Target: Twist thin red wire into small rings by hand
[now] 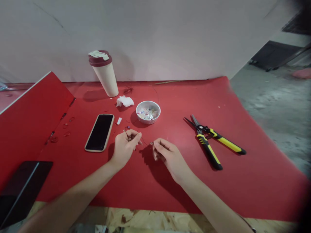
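Observation:
My left hand [125, 145] is closed in a pinch above the red tabletop, thumb against fingertips. From it a thin dark wire or thread [144, 141] seems to run across to my right hand [168, 153]. The right thumb and forefinger pinch a tiny bead-like piece [152, 143] at their tips; its exact kind is too small to tell. Just beyond both hands stands a small silver bowl [148, 121] with colourful beads [147, 113] in it. Close behind the left hand lie a small dark ring-like piece [127, 127] and a white oblong piece [119, 121].
A phone [99, 132] lies left of my hands, yellow-black pliers [206, 139] right. Behind are a crumpled tissue [125, 101], a tangle of wire [128, 90] and a lidded cup [105, 76]. A red panel [31, 119] and several thin rings [66, 133] are at left.

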Demonstrator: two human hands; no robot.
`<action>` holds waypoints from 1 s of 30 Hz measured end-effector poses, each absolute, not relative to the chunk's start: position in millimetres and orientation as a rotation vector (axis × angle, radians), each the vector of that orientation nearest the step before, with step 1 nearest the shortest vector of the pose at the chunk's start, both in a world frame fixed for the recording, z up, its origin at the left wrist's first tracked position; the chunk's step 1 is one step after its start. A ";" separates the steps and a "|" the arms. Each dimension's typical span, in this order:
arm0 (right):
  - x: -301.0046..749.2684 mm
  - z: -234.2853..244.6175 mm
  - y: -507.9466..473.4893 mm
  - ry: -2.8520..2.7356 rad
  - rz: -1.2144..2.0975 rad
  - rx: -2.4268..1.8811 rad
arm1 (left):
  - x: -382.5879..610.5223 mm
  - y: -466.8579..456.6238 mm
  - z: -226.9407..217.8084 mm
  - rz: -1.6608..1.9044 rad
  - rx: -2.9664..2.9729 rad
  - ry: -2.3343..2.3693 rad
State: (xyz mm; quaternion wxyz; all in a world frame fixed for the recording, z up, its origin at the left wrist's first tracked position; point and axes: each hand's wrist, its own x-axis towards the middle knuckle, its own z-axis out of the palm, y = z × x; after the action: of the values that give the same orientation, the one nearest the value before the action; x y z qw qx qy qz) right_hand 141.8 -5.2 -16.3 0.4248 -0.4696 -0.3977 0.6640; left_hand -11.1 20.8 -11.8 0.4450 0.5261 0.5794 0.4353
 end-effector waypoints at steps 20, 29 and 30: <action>141.7 -12.3 -7.0 -0.779 1.800 -0.979 | -8.6 21.3 -22.2 0.799 1.103 0.778; 143.6 -14.4 -4.9 -0.740 1.961 -0.895 | -10.1 18.2 -22.5 0.750 1.388 0.873; 144.0 -14.4 -4.9 -0.749 1.972 -0.894 | -10.1 17.3 -21.9 0.749 1.408 0.889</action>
State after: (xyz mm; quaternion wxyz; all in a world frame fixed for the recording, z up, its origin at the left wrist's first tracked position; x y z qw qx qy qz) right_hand 144.0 -4.9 -14.4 0.4125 -0.3556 -0.2979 0.7840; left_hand -10.1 17.3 -21.9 0.6113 0.6104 0.3855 0.3244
